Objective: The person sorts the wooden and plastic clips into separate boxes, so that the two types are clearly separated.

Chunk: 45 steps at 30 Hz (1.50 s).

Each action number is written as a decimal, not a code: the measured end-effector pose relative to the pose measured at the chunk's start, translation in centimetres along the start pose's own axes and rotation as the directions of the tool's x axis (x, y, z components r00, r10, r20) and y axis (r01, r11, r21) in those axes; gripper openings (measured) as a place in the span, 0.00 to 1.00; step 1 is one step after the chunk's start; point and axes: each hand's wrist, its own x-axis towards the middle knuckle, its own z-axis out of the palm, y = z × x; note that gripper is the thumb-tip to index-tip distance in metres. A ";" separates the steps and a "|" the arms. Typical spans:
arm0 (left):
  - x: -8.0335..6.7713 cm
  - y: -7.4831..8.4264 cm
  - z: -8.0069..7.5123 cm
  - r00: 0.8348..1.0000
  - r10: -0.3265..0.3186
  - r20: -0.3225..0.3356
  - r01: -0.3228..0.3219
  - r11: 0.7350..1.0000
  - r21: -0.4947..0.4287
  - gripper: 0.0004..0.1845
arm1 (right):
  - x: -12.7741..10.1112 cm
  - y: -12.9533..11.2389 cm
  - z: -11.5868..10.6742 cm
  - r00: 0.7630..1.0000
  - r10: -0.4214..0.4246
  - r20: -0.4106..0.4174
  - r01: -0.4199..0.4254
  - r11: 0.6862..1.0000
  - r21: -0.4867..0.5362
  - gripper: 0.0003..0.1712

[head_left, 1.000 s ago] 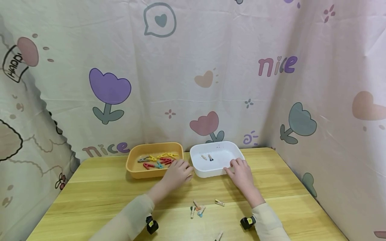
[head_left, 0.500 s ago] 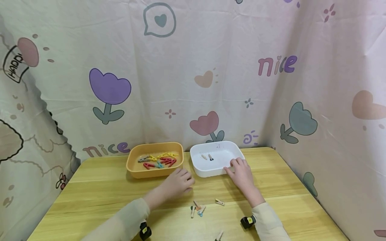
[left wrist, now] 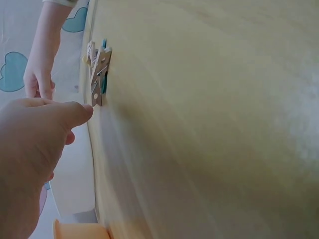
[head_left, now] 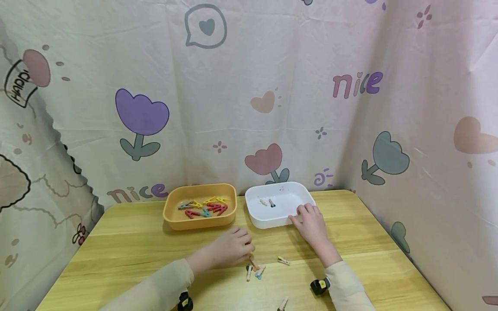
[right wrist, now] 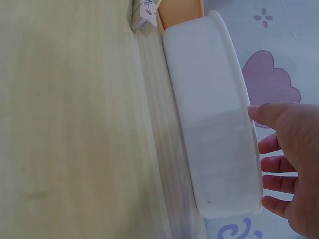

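Note:
My left hand (head_left: 232, 247) hovers over the table, just behind a small cluster of wooden clothespins, its fingers loosely bent with nothing seen between them. In the left wrist view its thumb tip appears near a wooden clothespin (left wrist: 97, 89); whether they touch cannot be told. One clothespin (head_left: 249, 273) in the cluster has a dark end, another clothespin (head_left: 260, 272) a blue one. My right hand (head_left: 311, 224) holds the near right rim of a white tray (right wrist: 214, 124), thumb outside and fingertips over the edge. Two small clothespins (head_left: 272, 203) lie in that tray.
Left of the white tray stands a yellow tray (head_left: 202, 223) with several red, yellow, teal and grey clothespins (head_left: 214, 208). A lone clothespin (head_left: 283, 261) lies right of the cluster, another clothespin (head_left: 282, 304) near the front. A printed curtain (head_left: 233, 108) hangs behind the table.
My left hand has come from the gap between the two trays towards me, down to the clothespin cluster. The right hand stays on the white tray's rim.

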 end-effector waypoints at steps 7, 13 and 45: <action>0.1 0.4 0.6 0.998 0.053 -0.047 -0.051 0.998 0.046 0.08 | 0.0 -0.1 -0.1 1.000 0.000 0.004 0.000 1.000 -0.002 0.18; 0.3 0.6 0.6 0.994 0.082 -0.068 -0.075 0.993 0.096 0.07 | 0.0 -0.1 -0.2 1.000 -0.002 -0.001 0.002 1.000 0.001 0.18; 0.4 1.0 0.7 0.999 -0.032 0.009 0.032 0.999 0.001 0.06 | -0.1 0.0 0.0 1.000 0.005 0.004 -0.005 1.000 -0.006 0.18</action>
